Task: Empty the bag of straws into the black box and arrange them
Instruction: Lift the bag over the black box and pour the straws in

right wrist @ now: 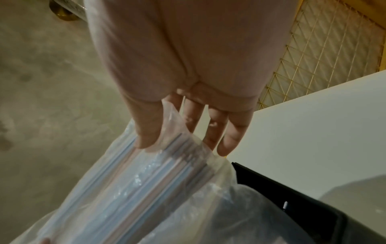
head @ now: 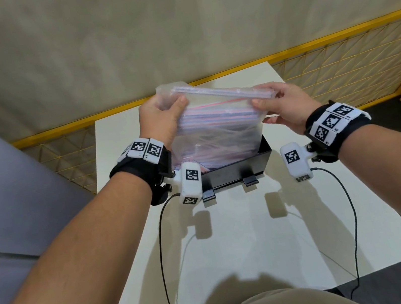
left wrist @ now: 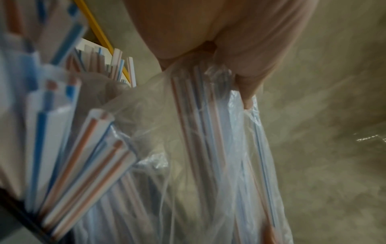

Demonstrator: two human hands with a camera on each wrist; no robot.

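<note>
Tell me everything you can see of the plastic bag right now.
The plastic bag is clear, thin and crinkled, with red- and blue-striped white straws showing through it. It is held above the black box, its lower part hanging down into the box. The left hand grips its left upper end, thumb over the film; the right hand pinches the right upper end. Loose straws already stand out of the bag's lower opening beside the box wall.

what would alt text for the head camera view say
Two hands hold a clear plastic bag of striped straws over a black box on a white table; the left hand grips one end, the right hand pinches the other.
</note>
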